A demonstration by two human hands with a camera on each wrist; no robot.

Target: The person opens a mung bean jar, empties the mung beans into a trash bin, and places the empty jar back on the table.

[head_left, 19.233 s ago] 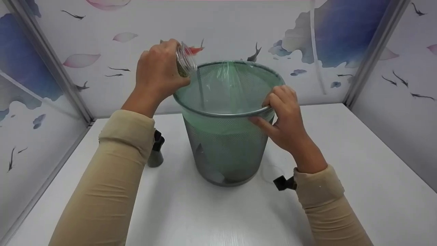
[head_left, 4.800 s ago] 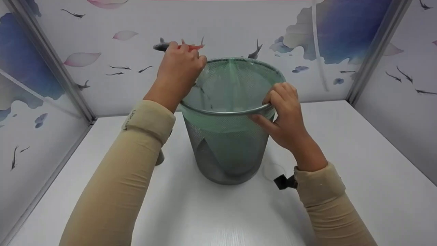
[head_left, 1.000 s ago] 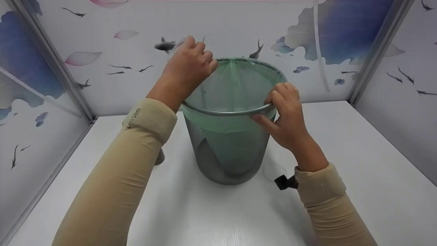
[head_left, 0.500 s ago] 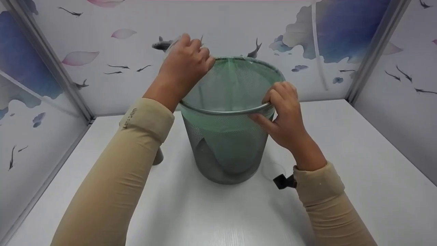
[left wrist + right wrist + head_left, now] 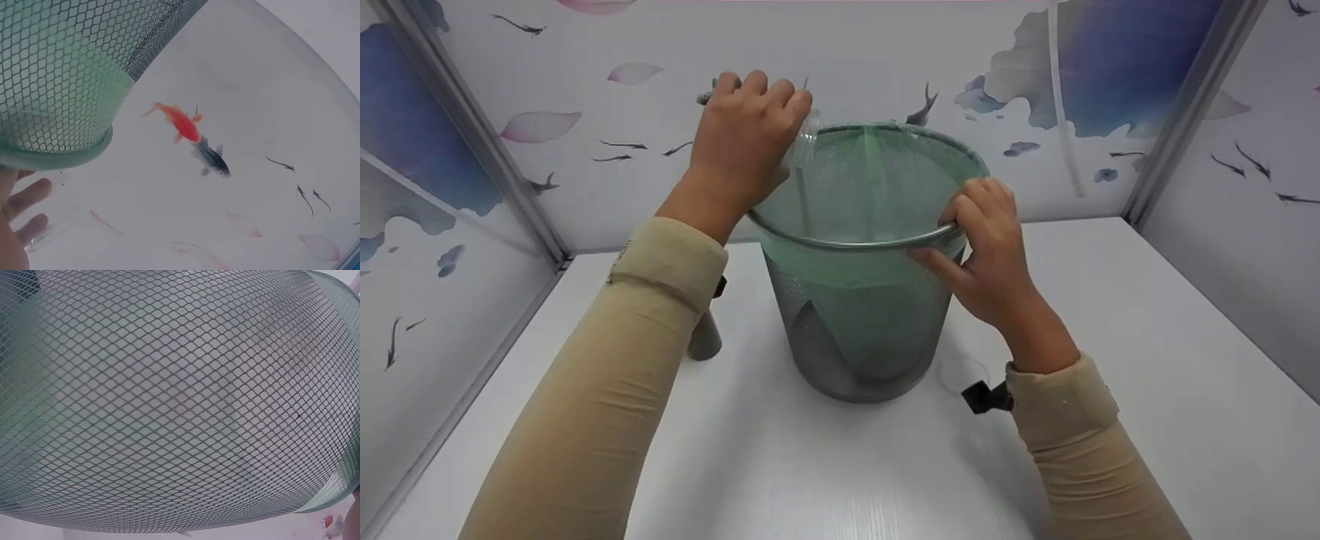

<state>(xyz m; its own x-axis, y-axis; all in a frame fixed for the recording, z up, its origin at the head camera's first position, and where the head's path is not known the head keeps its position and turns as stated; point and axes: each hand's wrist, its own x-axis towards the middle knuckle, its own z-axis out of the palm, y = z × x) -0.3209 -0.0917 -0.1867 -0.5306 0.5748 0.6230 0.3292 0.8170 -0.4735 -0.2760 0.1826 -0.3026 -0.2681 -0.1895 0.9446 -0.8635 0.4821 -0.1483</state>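
Observation:
In the head view a dark mesh waste bin (image 5: 810,367) stands upright, lined with a translucent green bag (image 5: 877,187) folded over its rim. My left hand (image 5: 739,142) holds a clear, see-through jar (image 5: 808,142) tilted at the bin's left rim, mouth toward the opening; the hand hides most of it. In the left wrist view, spread fingers (image 5: 31,199) show below the bag-covered rim, with the jar (image 5: 62,225) faintly visible beside them. My right hand (image 5: 990,259) grips the bin's right front rim, thumb outside and fingers over the top. Bin mesh fills the right wrist view.
A small dark grey object (image 5: 704,337) stands on the white table (image 5: 840,472), left of the bin and partly behind the left sleeve. A faint clear ring (image 5: 962,371) lies right of the bin. Printed panels (image 5: 870,52) enclose the back and sides.
My left hand has shifted slightly left and turned, exposing the jar's mouth. Earlier, green contents showed in the jar and dark bits fell into the bin; its visible part now looks clear. Right hand stays put.

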